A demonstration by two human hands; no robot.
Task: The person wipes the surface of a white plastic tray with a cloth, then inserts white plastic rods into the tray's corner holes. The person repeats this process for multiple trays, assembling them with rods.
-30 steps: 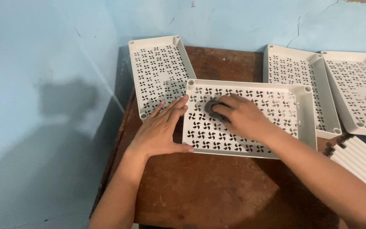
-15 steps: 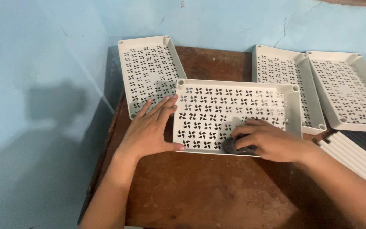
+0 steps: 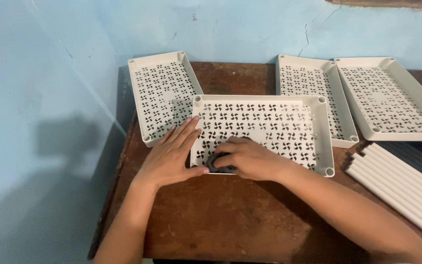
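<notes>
White perforated plastic tray (image 3: 264, 129) lies on the brown wooden table (image 3: 211, 220). I keep my left hand (image 3: 172, 156), fingers spread, flat against its left wall to brace it, while my right hand (image 3: 250, 159) curls around a small dark round pad (image 3: 217, 164) at the near-left corner.

My left hand (image 3: 169, 156) lies flat, fingers spread, against the left short wall of the middle tray (image 3: 262, 132), a white perforated tray w/ pinwheel cut-outs on the brown bench (image 3: 221, 220). My right hand (image 3: 250, 157) is inside that tray at its near left corner, curled over a small dark round object (image 3: 216, 164); can't tell more about it. Another perforated tray (image 3: 162, 95) sits just beside, rear left, angled. Two more trays (image 3: 318, 93) (image 3: 391, 95) at rear right, side by side. White rods (image 3: 396, 188) lie near right, dark ones just behind them.
</notes>
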